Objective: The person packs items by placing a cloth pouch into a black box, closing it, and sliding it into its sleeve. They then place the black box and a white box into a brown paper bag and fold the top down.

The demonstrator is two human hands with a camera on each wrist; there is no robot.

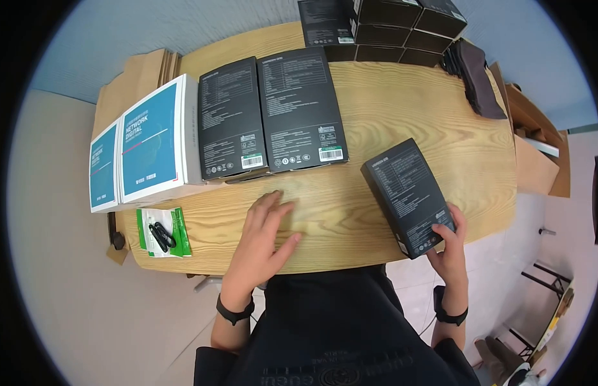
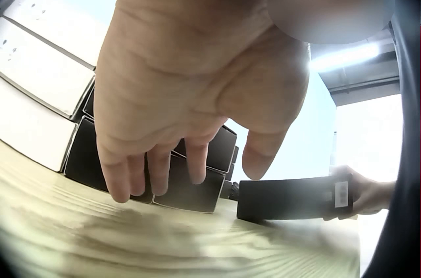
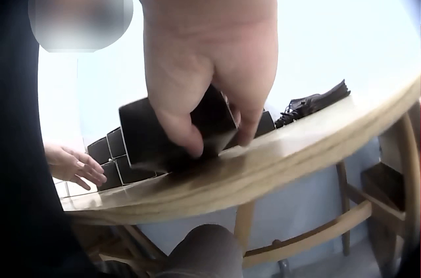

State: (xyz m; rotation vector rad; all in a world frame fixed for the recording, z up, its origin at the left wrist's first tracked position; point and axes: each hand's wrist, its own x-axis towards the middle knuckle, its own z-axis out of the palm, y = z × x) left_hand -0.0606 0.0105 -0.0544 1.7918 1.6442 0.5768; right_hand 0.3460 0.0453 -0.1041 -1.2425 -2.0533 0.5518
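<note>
A black printed box (image 1: 408, 193) lies at an angle near the table's front right edge. My right hand (image 1: 449, 243) grips its near right end, thumb on the top face and fingers along the side; in the right wrist view the hand (image 3: 210, 74) pinches the dark box (image 3: 148, 137). My left hand (image 1: 260, 241) hovers palm down over the wood with fingers spread, holding nothing. The left wrist view shows that hand (image 2: 197, 81) above the table, with the gripped box (image 2: 283, 199) to its right. Two larger-looking black boxes (image 1: 231, 122) (image 1: 302, 109) stand side by side beyond my left hand.
White-and-blue boxes (image 1: 151, 145) stand at the left, before brown cardboard (image 1: 128, 83). A green-and-white packet with a black cable (image 1: 164, 233) lies front left. Several black boxes (image 1: 382, 35) are stacked at the back. A dark pouch (image 1: 482, 87) lies back right, near an open carton (image 1: 537, 128).
</note>
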